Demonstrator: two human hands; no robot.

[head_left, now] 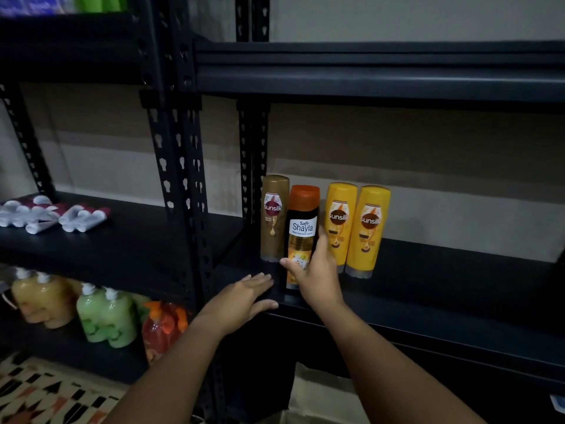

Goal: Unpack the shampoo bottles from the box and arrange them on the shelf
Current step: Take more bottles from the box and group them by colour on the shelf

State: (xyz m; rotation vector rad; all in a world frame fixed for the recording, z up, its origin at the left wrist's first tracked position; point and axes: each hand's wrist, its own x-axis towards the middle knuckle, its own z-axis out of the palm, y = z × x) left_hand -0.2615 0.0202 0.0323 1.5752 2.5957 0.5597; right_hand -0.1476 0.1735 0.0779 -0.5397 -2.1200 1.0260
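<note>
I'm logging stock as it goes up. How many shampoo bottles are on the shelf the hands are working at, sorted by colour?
Yellow bottles: 2
Gold-brown bottle: 1
Dark bottle with orange cap, gripped by the right hand: 1
Total: 4

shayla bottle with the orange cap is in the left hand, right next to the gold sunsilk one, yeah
Not quite: the head view shows the right hand gripping the Shayla bottle, not the left. The left hand lies flat on the shelf edge. The bottle is indeed beside the gold Sunsilk bottle.
</note>
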